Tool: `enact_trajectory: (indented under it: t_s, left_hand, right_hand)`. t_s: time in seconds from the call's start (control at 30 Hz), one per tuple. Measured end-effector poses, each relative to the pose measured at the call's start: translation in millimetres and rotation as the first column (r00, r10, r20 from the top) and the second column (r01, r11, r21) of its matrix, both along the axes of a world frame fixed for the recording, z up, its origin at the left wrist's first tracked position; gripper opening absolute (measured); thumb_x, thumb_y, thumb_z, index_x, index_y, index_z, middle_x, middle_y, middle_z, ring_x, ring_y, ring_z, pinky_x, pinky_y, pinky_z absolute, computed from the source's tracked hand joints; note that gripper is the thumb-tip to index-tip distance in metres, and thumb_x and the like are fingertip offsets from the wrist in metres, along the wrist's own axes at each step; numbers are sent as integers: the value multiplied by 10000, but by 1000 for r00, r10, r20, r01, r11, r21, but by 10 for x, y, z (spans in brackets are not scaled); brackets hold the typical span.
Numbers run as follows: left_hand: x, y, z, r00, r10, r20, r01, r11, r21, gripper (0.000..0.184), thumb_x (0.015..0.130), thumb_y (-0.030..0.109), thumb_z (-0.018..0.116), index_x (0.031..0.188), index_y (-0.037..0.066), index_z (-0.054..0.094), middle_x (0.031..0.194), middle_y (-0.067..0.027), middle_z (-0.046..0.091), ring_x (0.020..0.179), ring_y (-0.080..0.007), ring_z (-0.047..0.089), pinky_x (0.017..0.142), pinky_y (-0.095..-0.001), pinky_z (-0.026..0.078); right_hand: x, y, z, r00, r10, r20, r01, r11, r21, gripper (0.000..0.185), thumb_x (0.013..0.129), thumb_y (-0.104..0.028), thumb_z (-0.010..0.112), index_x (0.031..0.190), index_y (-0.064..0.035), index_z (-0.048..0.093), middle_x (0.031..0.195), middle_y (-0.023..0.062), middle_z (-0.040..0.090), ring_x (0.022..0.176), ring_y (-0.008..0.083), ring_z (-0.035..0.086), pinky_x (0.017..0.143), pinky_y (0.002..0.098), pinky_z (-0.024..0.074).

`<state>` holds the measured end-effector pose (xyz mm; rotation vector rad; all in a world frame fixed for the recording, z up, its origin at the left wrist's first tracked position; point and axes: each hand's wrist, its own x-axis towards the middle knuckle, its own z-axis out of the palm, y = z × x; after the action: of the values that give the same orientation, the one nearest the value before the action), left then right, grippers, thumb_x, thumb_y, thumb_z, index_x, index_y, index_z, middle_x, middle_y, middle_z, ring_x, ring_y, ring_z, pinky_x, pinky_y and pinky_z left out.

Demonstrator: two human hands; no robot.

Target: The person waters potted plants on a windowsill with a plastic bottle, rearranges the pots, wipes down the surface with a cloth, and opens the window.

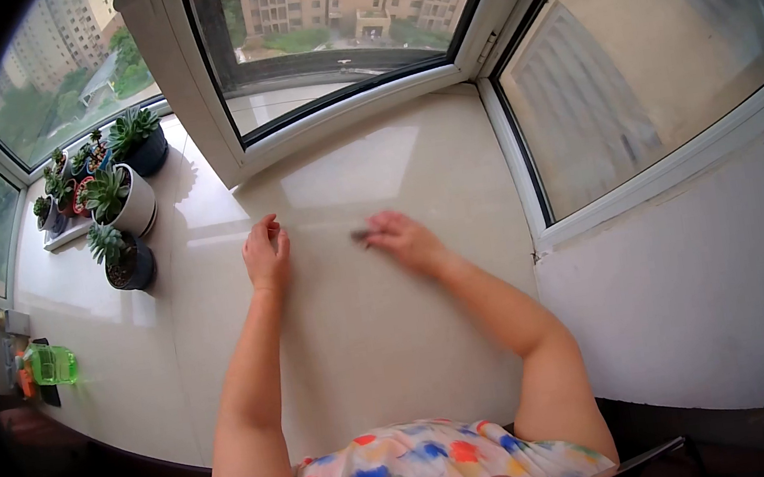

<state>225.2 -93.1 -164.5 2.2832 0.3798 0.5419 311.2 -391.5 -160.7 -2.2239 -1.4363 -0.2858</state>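
Note:
My right hand (404, 240) is closed on a small dark object (361, 235), which pokes out past the fingertips. Motion blur hides what kind of thing it is. The hand is over the pale, glossy windowsill (347, 340); whether the object touches the surface I cannot tell. To the left, my left hand (266, 254) is at the sill with its fingers loosely bent and the thumb apart. Nothing shows in it.
Potted succulents (123, 200) stand in a group at the left, several of them on a white tray (68, 233). A green spray bottle (52, 364) is at the far left. An inward-opened window sash (235, 152) juts over the sill. A fixed pane (604, 93) borders the right.

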Motion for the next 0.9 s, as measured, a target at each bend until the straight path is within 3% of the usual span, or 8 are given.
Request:
enact_trajectory:
  t_s: [0.1, 0.17, 0.3, 0.5, 0.63, 0.73, 0.83, 0.9]
  left_hand:
    - [-10, 22, -5, 1000, -4, -7, 4, 1000, 1, 341, 875, 212, 589, 1198, 103, 582, 1032, -35, 644, 999, -212, 596, 990, -389, 375]
    - [-10, 6, 16, 1000, -7, -7, 7, 1000, 7, 339, 874, 216, 592, 1195, 107, 583, 1030, -33, 643, 1003, -212, 595, 992, -388, 375]
    - [-19, -27, 67, 1000, -1, -17, 2, 999, 39, 329, 881, 226, 583, 1188, 106, 582, 1031, -37, 643, 1009, -217, 593, 988, -387, 375]
    - [-30, -42, 113, 1000, 4, -16, -3, 999, 36, 309, 887, 232, 575, 1166, 101, 595, 1031, -42, 648, 1019, -223, 593, 988, -381, 371]
    - [-14, -37, 58, 1000, 9, 0, -9, 999, 40, 296, 888, 233, 575, 1150, 101, 606, 1029, -43, 655, 1014, -221, 600, 977, -383, 378]
    - [-3, -16, 35, 1000, 5, -7, -5, 999, 36, 282, 887, 237, 576, 1134, 105, 615, 1027, -37, 657, 1001, -217, 608, 968, -385, 383]
    - [9, -9, 11, 1000, -2, -4, 2, 1000, 27, 269, 885, 240, 579, 1118, 113, 624, 1020, -26, 657, 991, -211, 611, 964, -385, 385]
    - [15, -11, 5, 1000, 2, -1, -2, 1000, 31, 260, 885, 243, 577, 1109, 120, 629, 1013, -19, 656, 988, -208, 612, 963, -386, 386]
  right_hand:
    - [626, -577, -9, 925, -370, 85, 373, 927, -31, 239, 935, -122, 529, 1117, -95, 682, 1261, 135, 606, 1204, 340, 536, 1067, 436, 413]
    - [907, -1008, -132, 743, -664, 86, 667, 745, -18, 305, 912, -83, 524, 1187, -106, 654, 1312, 149, 560, 1242, 343, 491, 1080, 426, 396]
    - [942, -1495, -228, 444, -889, 115, 896, 441, -50, 332, 911, -105, 536, 1230, -124, 628, 1354, 154, 524, 1275, 346, 450, 1094, 418, 378]
    - [190, -691, -133, 737, -675, -46, 676, 736, 26, 238, 937, -130, 564, 1139, -62, 670, 1255, 167, 572, 1171, 338, 532, 1002, 395, 455]
    - [-792, 131, 52, 983, -150, -104, 159, 983, 87, 195, 897, -123, 597, 1056, -61, 690, 1213, 145, 605, 1162, 345, 544, 1004, 458, 448]
    - [-1574, 364, -35, 978, 206, -29, -205, 979, 15, 262, 878, -140, 554, 1118, -98, 649, 1356, 127, 540, 1268, 341, 492, 1079, 468, 394]
    - [-1798, 305, 73, 941, 333, -59, -331, 943, 32, 282, 865, -143, 548, 1126, -107, 647, 1384, 117, 524, 1291, 328, 480, 1097, 470, 375]
    - [-1656, 85, 31, 974, 219, -65, -220, 976, 2, 291, 882, -140, 540, 1151, -123, 649, 1367, 104, 540, 1278, 315, 492, 1096, 469, 371]
